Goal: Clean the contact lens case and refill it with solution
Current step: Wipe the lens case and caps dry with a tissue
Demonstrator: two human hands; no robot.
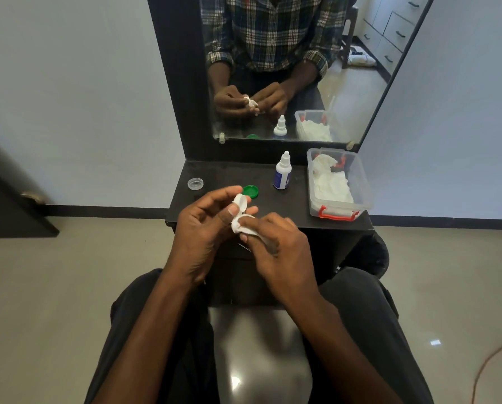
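My left hand [204, 225] pinches the white contact lens case [240, 202] between thumb and fingers, above the front edge of the black table [229, 176]. My right hand [278, 243] presses a white tissue [242, 225] against the lower well of the case. A green cap [251, 191] lies on the table just behind the case. A clear cap [195, 183] sits at the table's left. The white solution bottle [282, 172] with a blue label stands upright, its nozzle cap on.
A clear plastic box [357, 182] with red clips holds white tissues at the table's right. A mirror [290, 68] stands behind the table and reflects my hands. A dark door [7, 199] is at the left. My knees flank the table.
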